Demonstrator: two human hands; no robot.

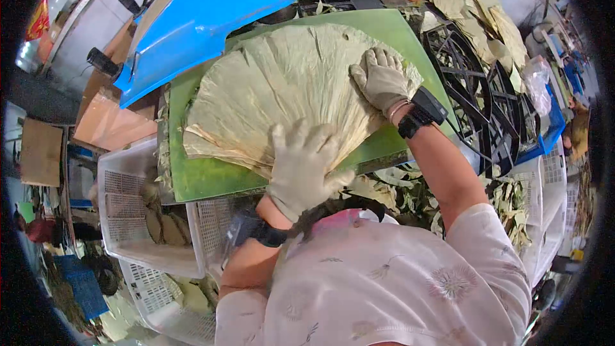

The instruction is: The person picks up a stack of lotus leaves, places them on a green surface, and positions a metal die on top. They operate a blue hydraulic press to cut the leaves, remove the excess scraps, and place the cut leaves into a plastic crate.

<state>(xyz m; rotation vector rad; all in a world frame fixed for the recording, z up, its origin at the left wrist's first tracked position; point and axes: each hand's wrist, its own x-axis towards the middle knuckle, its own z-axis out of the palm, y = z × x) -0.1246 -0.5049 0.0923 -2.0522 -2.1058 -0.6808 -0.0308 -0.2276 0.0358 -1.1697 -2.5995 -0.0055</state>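
A fan-shaped stack of pale green dried leaves [275, 77], likely lotus leaves, lies spread on a green board [211, 182]. My left hand [301, 166], in a cream glove, rests with fingers spread on the narrow lower end of the stack. Flat on the stack's right side lies my right hand [382, 80], gloved too, its fingers stretched out. Neither hand is wrapped around anything. The leaf parts beneath both palms are hidden.
A blue plastic sheet-like guard [211, 19] stands behind the board at the left. White perforated crates [125, 198] sit below left. Black plastic crates [455, 57] stand at the right, near another leaf pile [480, 13]. Leaf scraps [403, 195] lie below the board.
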